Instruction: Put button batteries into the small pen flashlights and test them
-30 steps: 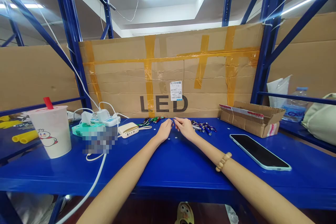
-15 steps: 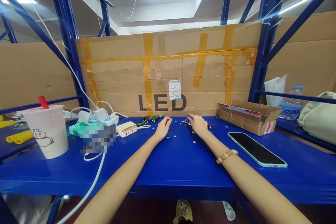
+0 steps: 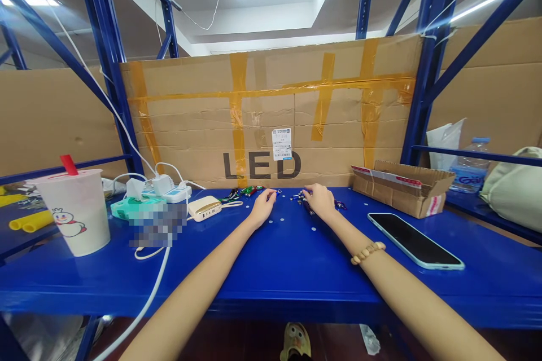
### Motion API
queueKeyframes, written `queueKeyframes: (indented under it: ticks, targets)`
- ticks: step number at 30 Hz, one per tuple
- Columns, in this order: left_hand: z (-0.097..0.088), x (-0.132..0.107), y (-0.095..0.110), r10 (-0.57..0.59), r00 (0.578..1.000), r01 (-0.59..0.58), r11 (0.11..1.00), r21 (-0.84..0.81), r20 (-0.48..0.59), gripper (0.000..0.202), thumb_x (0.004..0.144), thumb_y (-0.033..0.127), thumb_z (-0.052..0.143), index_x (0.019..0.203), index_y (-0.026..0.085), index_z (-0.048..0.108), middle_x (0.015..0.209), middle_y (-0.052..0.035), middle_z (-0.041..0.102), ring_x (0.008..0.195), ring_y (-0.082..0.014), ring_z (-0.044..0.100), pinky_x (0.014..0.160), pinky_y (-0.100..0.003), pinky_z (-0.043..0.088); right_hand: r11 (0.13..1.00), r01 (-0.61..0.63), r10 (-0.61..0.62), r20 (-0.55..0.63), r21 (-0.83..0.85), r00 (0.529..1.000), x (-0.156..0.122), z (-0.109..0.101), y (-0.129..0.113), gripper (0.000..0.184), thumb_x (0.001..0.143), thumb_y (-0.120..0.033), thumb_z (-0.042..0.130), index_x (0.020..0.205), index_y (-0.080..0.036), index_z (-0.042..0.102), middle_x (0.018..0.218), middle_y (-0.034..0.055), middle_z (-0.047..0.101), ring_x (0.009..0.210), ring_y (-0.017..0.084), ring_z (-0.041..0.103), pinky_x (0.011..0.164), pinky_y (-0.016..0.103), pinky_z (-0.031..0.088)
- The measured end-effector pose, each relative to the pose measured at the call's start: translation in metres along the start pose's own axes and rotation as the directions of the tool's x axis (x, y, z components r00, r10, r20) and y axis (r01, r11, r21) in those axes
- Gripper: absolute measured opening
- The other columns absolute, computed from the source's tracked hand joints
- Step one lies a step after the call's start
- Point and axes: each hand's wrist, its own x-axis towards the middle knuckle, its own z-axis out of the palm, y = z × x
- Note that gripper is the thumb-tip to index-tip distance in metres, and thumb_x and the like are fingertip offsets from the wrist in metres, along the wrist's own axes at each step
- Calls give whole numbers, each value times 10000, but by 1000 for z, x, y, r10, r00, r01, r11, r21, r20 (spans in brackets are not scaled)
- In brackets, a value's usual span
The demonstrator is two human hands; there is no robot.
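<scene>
My left hand (image 3: 263, 207) rests over the blue shelf top with its fingers pinched together. A small shiny metal piece (image 3: 278, 192) shows at its fingertips, too small to name. To the right, my right hand (image 3: 319, 201) has its fingers bent down at a loose pile of small dark and shiny metal pieces (image 3: 301, 198); what they grip is hidden. More of these pieces (image 3: 340, 205) stick out beyond that hand. Left of my left hand lies a second pile of small green, red and dark shiny pieces (image 3: 241, 194).
A cream power bank (image 3: 205, 208), a power strip (image 3: 178, 194) with white cables and a paper cup (image 3: 76, 211) with a red straw stand at left. At right are an open cardboard box (image 3: 400, 189) and a phone (image 3: 415, 241). A cardboard wall (image 3: 190, 130) closes the back.
The small metal piece at my left fingertips now shows more clearly. My right hand has shifted very slightly, with its fingers lower at the pile.
</scene>
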Motion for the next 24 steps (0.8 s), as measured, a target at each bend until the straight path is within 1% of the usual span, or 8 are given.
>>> queueKeyframes:
  ticks: [3,5,8,12,14,16,19,24]
  targets:
    - [1,0,3,-91,995,96,986,-136,44,195,838,267,370,882,163,529,680,10,511,542,-77,434,533,-198,354,954,44,-40,-21,295,999,-2,4,-12,266,785,-348,512,853,-178,706,840,72,698,760,198,630,690,278,457]
    - [2,-1,5,-116,988,136,965,-225,100,179,844,272,362,869,160,499,642,30,475,453,-48,354,456,-178,287,847,38,-75,48,530,996,-5,9,-21,300,772,-372,516,843,-149,705,777,60,701,625,159,616,611,254,465]
    - [3,-3,10,-115,976,166,941,-294,183,172,855,302,349,852,164,452,571,56,420,402,-36,281,415,-165,215,691,-16,-123,139,723,983,-11,16,-33,289,710,-346,585,866,-132,699,812,62,698,541,113,572,541,231,460]
    - [6,-4,11,-102,975,154,951,-269,195,176,866,310,325,806,176,422,528,70,363,420,-46,297,431,-161,241,577,-228,23,263,784,965,-16,13,-39,293,656,-339,646,851,-127,698,841,81,689,558,95,572,450,181,425]
    - [8,-3,9,-50,991,76,973,-217,121,173,864,292,327,783,176,426,554,59,381,479,-59,359,484,-169,308,515,-345,94,349,785,932,-16,10,-40,288,661,-354,649,831,-127,697,861,88,683,565,87,583,425,159,414]
    - [9,-2,6,36,998,-31,992,-120,45,163,858,284,342,784,179,442,598,44,422,563,-78,420,561,-188,360,473,-403,133,389,783,912,-16,8,-40,252,662,-328,658,808,-126,696,867,87,679,574,79,591,435,146,426]
    - [8,-2,1,136,990,-138,989,55,33,151,852,280,356,815,190,472,663,29,485,646,-101,462,634,-216,377,486,-405,159,377,775,912,-16,10,-40,158,667,-246,653,758,-124,696,805,75,684,593,82,597,453,141,445]
    - [7,-3,-1,130,988,-142,975,170,79,162,853,268,342,862,197,488,703,21,528,679,-114,483,673,-235,376,559,-369,202,310,742,929,-16,17,-40,101,680,-175,618,705,-113,694,679,56,670,572,87,584,455,149,462]
